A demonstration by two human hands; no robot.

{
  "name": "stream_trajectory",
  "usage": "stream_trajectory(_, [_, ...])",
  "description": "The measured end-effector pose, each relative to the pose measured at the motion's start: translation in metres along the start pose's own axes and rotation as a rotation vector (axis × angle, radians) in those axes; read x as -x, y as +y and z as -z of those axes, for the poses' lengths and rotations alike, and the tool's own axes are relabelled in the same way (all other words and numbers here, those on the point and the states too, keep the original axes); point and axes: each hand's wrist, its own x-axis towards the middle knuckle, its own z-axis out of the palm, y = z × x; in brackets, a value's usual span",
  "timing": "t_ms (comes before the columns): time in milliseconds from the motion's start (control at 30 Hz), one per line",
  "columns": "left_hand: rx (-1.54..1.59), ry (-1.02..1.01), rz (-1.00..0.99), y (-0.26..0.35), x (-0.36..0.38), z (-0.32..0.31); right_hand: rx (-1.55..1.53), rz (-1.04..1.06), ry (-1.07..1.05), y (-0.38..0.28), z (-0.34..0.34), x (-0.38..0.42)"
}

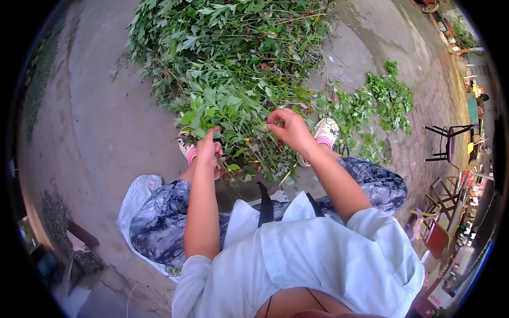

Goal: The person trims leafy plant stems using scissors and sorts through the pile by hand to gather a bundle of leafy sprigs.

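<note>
Between my feet lies a big pile of leafy green stalks [228, 53] that look like mugwort, reaching from my knees to the far edge of the view. My left hand [208, 147] is closed at the near left side of the pile, on a bunch of leafy stems [214, 108] whose leaves fan out beyond the fingers. To the right, my right hand [290, 130] is held over the pile's near edge with thumb and forefinger pinched together. What is in that pinch is too small to make out.
A smaller heap of green leaves [389, 98] lies on the concrete ground to the right. My patterned shoes [326, 131] flank the pile's near end. Farther right stand a dark stool [449, 142] and a chair with a red panel [437, 239].
</note>
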Motion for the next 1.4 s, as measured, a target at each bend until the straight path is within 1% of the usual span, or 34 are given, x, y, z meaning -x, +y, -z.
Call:
stream_trajectory(33, [-0.003,0.002,-0.002,0.000,0.002,-0.001,-0.003,0.070,0.028,0.010,-0.027,0.003])
stream_trajectory(100, [0.003,0.005,-0.007,0.000,0.005,-0.003,0.134,-0.023,0.005,0.028,-0.067,0.002])
stream_trajectory(133, [0.001,0.008,-0.008,0.000,0.007,-0.003,0.209,-0.095,-0.043,0.023,-0.075,0.003])
stream_trajectory(167, [-0.004,0.008,0.012,0.001,0.008,-0.003,0.284,-0.166,-0.089,0.020,-0.079,0.004])
stream_trajectory(200, [-0.009,0.006,0.031,0.001,0.009,-0.003,0.281,-0.166,-0.087,0.021,-0.079,0.003])
stream_trajectory(267, [-0.003,0.007,0.024,0.000,0.007,-0.001,0.216,-0.082,-0.078,0.026,-0.078,0.000])
stream_trajectory(300, [0.009,0.010,0.018,-0.002,0.005,0.000,0.219,-0.085,-0.076,0.027,-0.070,-0.003])
stream_trajectory(367, [0.009,0.008,0.005,-0.005,0.001,0.002,-0.333,-0.009,0.032,0.021,-0.036,-0.007])
stream_trajectory(433, [0.014,0.006,-0.007,-0.007,-0.002,0.003,-0.601,-0.351,-0.032,0.009,0.003,-0.005])
stream_trajectory(467, [0.012,0.008,0.004,-0.008,-0.004,0.003,-0.380,-0.252,-0.012,0.015,0.012,-0.005])
stream_trajectory(500, [0.008,0.009,0.015,-0.008,-0.006,0.002,-0.081,-0.001,0.002,0.032,0.013,-0.006])
stream_trajectory(533, [0.010,0.006,0.017,-0.008,-0.005,0.000,0.044,-0.050,-0.033,0.039,0.008,-0.006])
stream_trajectory(567, [-0.103,0.063,-0.026,-0.007,-0.004,-0.002,0.168,-0.098,-0.068,0.043,0.001,-0.005])
stream_trajectory(600, [-0.215,0.120,-0.070,-0.006,-0.003,-0.003,0.170,-0.098,-0.069,0.046,-0.011,-0.003])
stream_trajectory(633, [-0.212,0.122,-0.069,-0.012,-0.013,0.003,0.275,-0.143,-0.085,0.047,-0.026,-0.001])
stream_trajectory(667, [-0.376,0.201,-0.318,-0.023,-0.030,0.015,0.380,-0.188,-0.101,0.052,-0.037,0.000])
stream_trajectory(700, [-0.456,0.236,-0.444,-0.024,-0.032,0.017,0.381,-0.185,-0.105,0.061,-0.045,-0.001])
stream_trajectory(733, [-0.539,0.282,-0.568,-0.019,-0.028,0.014,0.275,-0.211,-0.111,0.069,-0.052,-0.002])
stream_trajectory(767, [-0.400,0.170,-0.384,-0.016,-0.021,0.013,0.168,-0.237,-0.115,0.077,-0.057,-0.002])
stream_trajectory(800, [-0.264,0.058,-0.200,-0.006,-0.008,0.006,0.027,-0.309,-0.122,0.076,-0.054,-0.001])
stream_trajectory(833, [-0.269,0.058,-0.200,0.001,0.005,-0.002,0.022,-0.310,-0.120,0.074,-0.050,0.000])
stream_trajectory(900, [-0.065,-0.342,0.021,0.005,0.027,-0.023,-0.230,-0.302,-0.087,0.067,-0.036,0.003])
stream_trajectory(933, [-0.129,-0.299,-0.014,-0.003,0.030,-0.032,-0.374,-0.363,-0.123,0.056,-0.024,0.006])
stream_trajectory(967, [-0.191,-0.255,-0.048,-0.012,0.029,-0.038,-0.370,-0.365,-0.118,0.047,-0.012,0.007])
stream_trajectory(1000, [-0.296,-0.264,0.000,-0.018,0.024,-0.040,-0.570,-0.436,-0.128,0.041,-0.001,0.009])
stream_trajectory(1033, [-0.295,-0.268,0.004,-0.025,0.020,-0.039,-0.772,-0.507,-0.138,0.039,0.007,0.012])
stream_trajectory(1067, [-0.328,-0.258,0.036,-0.031,0.015,-0.039,-0.971,-0.468,-0.119,0.046,0.014,0.013])
stream_trajectory(1100, [-0.360,-0.247,0.068,-0.035,0.014,-0.040,-1.029,-0.466,-0.076,0.047,0.021,0.013])
stream_trajectory(1167, [-0.361,-0.236,0.063,-0.038,0.011,-0.041,-0.899,-0.519,-0.072,0.065,0.027,0.015])
stream_trajectory(1200, [-0.380,-0.197,0.083,-0.038,0.010,-0.042,-0.900,-0.519,-0.070,0.074,0.023,0.014])
stream_trajectory(1267, [-0.404,-0.163,0.102,-0.041,0.008,-0.043,0.121,-0.355,-0.092,0.091,0.008,0.013])
stream_trajectory(1300, [-0.402,-0.148,0.098,-0.043,0.005,-0.042,0.120,-0.354,-0.088,0.098,-0.002,0.012])
stream_trajectory(1367, [-0.402,-0.133,0.094,-0.044,0.005,-0.042,0.376,-0.270,-0.037,0.103,-0.025,0.013])
stream_trajectory(1400, [-0.375,-0.128,0.084,-0.043,0.007,-0.042,0.429,-0.306,-0.013,0.100,-0.032,0.014])
